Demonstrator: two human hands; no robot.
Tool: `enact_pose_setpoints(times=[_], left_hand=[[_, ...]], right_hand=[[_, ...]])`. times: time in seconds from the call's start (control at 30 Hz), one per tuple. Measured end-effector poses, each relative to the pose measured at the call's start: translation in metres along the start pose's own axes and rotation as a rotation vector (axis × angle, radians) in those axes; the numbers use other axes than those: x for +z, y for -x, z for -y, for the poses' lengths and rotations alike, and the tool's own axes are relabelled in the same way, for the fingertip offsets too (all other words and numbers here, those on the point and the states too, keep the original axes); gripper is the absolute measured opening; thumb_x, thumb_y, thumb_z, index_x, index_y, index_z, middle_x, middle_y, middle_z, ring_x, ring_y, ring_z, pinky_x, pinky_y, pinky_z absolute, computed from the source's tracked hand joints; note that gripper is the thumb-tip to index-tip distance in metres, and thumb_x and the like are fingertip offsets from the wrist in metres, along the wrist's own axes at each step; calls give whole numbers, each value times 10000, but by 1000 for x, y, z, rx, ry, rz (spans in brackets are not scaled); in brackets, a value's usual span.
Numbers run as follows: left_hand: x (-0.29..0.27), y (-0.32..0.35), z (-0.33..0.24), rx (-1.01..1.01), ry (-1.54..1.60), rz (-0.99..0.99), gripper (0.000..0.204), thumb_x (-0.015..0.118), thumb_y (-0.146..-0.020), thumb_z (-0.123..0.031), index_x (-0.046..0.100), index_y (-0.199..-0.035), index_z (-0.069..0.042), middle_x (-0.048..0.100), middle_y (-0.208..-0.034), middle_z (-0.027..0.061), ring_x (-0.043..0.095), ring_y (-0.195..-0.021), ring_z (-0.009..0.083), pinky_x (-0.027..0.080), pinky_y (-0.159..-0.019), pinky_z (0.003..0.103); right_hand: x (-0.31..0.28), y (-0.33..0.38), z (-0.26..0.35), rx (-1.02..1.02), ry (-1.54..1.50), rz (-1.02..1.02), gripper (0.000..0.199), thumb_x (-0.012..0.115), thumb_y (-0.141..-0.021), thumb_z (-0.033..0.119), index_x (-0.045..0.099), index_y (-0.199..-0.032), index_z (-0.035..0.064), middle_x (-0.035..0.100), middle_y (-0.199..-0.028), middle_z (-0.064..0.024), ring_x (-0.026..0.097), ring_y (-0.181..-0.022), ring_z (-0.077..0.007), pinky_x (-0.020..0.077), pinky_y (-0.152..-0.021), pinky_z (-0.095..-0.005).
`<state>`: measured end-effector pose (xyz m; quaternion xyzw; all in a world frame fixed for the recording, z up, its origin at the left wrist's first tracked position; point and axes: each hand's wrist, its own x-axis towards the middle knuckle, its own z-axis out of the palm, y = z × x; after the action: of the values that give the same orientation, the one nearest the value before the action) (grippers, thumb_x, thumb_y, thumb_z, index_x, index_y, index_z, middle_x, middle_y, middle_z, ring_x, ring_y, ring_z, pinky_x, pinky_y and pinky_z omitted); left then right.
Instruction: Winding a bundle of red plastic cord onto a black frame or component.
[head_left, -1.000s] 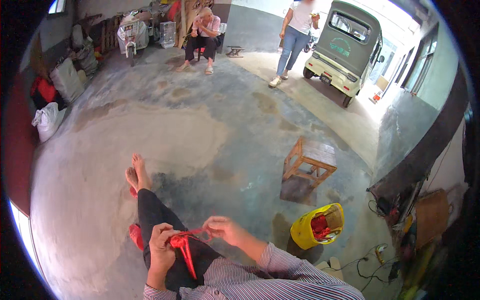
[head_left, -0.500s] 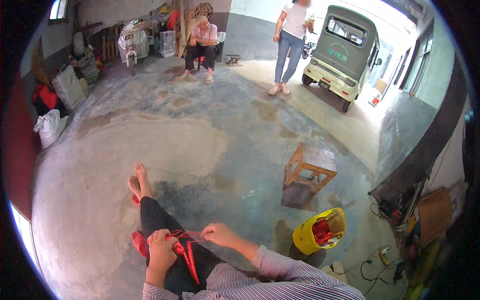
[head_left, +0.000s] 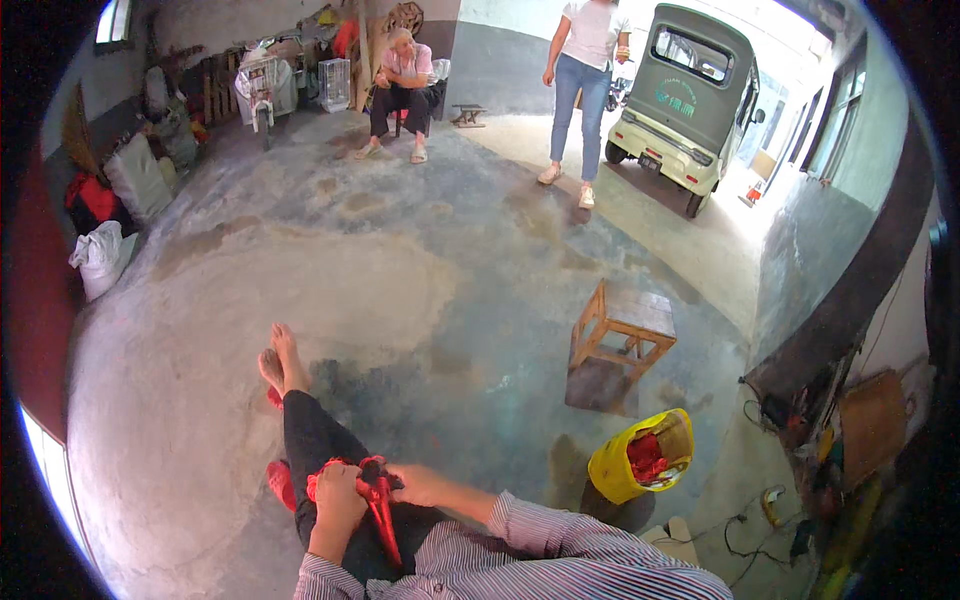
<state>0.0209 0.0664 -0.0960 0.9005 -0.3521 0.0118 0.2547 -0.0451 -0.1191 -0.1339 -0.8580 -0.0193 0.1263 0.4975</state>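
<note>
Over my dark-trousered lap, both hands work close together on a shiny red bundle (head_left: 378,510) whose narrow tail hangs down along the trousers. My left hand (head_left: 340,498) is closed around its upper part, with a red bit showing beyond the knuckles. Right beside it, my right hand (head_left: 418,485) has its fingers bent against the bundle's top, where a dark piece shows; the fingertips are partly hidden. What the red bundle is exactly I cannot make out; fine red strands belong to it.
To my right stands a yellow bucket (head_left: 625,470) with red material inside, and beyond it a wooden stool (head_left: 628,325). Cables (head_left: 745,540) lie at the lower right. Farther off are a seated person (head_left: 405,80), a walking person (head_left: 583,90) and a three-wheeled vehicle (head_left: 685,95).
My right hand has come left to meet my left hand. The red strands stretched between them earlier are gathered in. The standing person has stepped forward.
</note>
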Motion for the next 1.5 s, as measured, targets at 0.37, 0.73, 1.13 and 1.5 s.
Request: enact_pose_setpoints(times=[0.37, 0.73, 1.13, 1.5], left_hand=[[24, -7, -5, 17, 82, -145, 244, 622, -717, -129, 602, -950, -61, 582, -907, 144, 551, -902, 350, 456, -775, 448], [47, -1, -18, -1131, 1301, -35, 795, 626, -689, -114, 300, -1405, 3, 423, -1270, 161, 479, -1060, 271, 389, -885, 337], [49, -8, -12, -1169, 1346, -35, 798, 618, -655, -191, 350, -1384, -5, 461, -1163, 113, 452, -940, 204, 361, -762, 340], [16, 3, -54, -176, 560, -147, 474, 616, -736, -84, 508, -1197, -62, 570, -1225, 122, 510, -1156, 320, 381, -972, 484]], right_hand=[[9, -14, -13, -10, 202, -128, 236, 606, -818, 261, 640, -879, 36, 571, -984, -208, 548, -940, -401, 458, -793, -451], [-78, 39, 53, -203, -706, -368, 472, 633, -776, 193, 577, -1231, 76, 524, -1276, -118, 544, -1104, -257, 346, -1026, -385], [-30, 114, 131, -183, -1517, 273, 393, 747, -663, 217, 470, -913, 94, 544, -787, -95, 536, -774, -223, 405, -672, -378], [-117, 105, 115, -709, -835, -75, 422, 719, -704, 144, 559, -1086, 68, 544, -792, -38, 483, -627, -197, 429, -595, -366]])
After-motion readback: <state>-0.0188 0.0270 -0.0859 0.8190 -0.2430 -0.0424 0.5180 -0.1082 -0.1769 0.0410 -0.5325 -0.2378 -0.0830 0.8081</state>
